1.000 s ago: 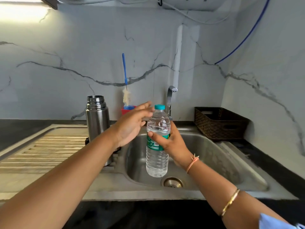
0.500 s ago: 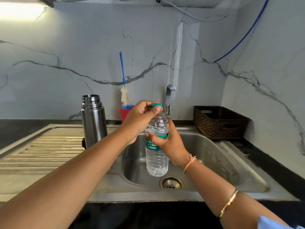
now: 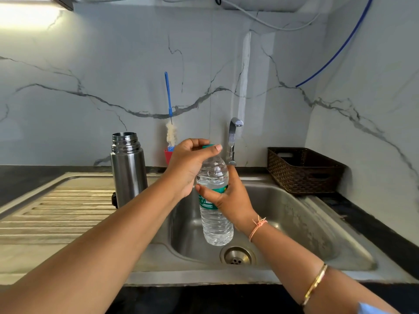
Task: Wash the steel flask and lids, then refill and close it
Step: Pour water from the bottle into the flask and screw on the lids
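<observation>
Steel flask (image 3: pixel 128 168) stands upright on the drainboard (image 3: pixel 56 214), mouth uncapped, just left of my left hand (image 3: pixel 188 168) and not touching it. That hand curls over the teal cap (image 3: pixel 208 146) of the water bottle (image 3: pixel 215 223), fingertips pinching it. I hold the bottle upright over the sink (image 3: pixel 294 223). My right hand (image 3: pixel 229 198) wraps its labelled middle. Brown basket (image 3: pixel 303 171) at far right.

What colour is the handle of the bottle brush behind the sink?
The brush handle is blue, clearest in the head view.
</observation>
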A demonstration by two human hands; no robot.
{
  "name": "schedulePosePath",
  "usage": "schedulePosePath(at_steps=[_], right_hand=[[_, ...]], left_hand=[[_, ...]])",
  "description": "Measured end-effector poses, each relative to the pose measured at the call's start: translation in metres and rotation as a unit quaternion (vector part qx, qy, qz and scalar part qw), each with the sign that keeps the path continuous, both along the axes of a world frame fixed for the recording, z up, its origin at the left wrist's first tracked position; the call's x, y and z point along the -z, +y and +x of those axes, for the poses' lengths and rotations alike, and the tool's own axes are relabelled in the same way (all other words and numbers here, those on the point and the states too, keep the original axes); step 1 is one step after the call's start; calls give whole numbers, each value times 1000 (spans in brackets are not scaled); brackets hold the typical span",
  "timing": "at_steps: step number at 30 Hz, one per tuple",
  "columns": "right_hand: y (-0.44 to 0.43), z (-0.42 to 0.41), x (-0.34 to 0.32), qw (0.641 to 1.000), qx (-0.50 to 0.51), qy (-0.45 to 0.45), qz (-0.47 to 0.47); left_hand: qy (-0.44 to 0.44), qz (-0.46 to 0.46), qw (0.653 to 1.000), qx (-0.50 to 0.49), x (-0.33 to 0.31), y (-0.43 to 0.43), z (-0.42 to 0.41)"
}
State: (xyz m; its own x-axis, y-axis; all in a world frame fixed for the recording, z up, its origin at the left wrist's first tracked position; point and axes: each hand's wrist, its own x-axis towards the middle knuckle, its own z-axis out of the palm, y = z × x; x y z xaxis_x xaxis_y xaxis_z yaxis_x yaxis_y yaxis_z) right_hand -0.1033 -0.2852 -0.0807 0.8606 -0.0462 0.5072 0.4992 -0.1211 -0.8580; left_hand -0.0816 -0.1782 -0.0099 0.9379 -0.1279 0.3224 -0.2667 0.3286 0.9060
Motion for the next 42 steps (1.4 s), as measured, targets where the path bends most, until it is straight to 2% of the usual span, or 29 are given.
schedulePosePath(at_steps=[1,3,4,5,8,10,14,17,20,24,29,32,36,39,42], right_hand=[[1,0,0,1000,1,0,-1],[3,1,2,1000,4,3,-10],[3,2,3,1000,4,6,-13],[4,2,3,1000,3,9,-9],[3,4,3,1000,9,17,-2],[2,4,2,1000,14,16,-12],[6,5,1,999,22,14,-45],[10,6,0,999,17,24,-38],[12,9,-1,998,25,25,-43],[15,10,1,997,35,18,-65],[18,13,4,997,36,31,-64],[17,14,4,996,45,35,-66],[18,19,0,995,51,33,-74],[20,24,-5,995,55,28,-81],[23,26,-14,993,60,14,-99]], left_hand=[[-7,24,1000,-13,1,-1,1],[-55,149,986,-47,3,-2,2],[-78,211,973,-46,4,-1,1],[-83,231,969,-26,3,0,1],[-32,153,985,71,0,8,-2],[-40,130,989,61,-1,14,-1],[-76,150,986,-12,-2,20,-1],[-73,186,980,10,-5,23,-1],[-67,178,981,44,-7,30,2],[-83,145,986,-20,-3,36,3],[-89,18,991,-99,3,41,5],[-175,13,966,-189,8,48,3],[-278,36,899,-337,28,68,7],[-281,26,864,-416,47,89,19],[-265,5,855,-446,61,111,33]])
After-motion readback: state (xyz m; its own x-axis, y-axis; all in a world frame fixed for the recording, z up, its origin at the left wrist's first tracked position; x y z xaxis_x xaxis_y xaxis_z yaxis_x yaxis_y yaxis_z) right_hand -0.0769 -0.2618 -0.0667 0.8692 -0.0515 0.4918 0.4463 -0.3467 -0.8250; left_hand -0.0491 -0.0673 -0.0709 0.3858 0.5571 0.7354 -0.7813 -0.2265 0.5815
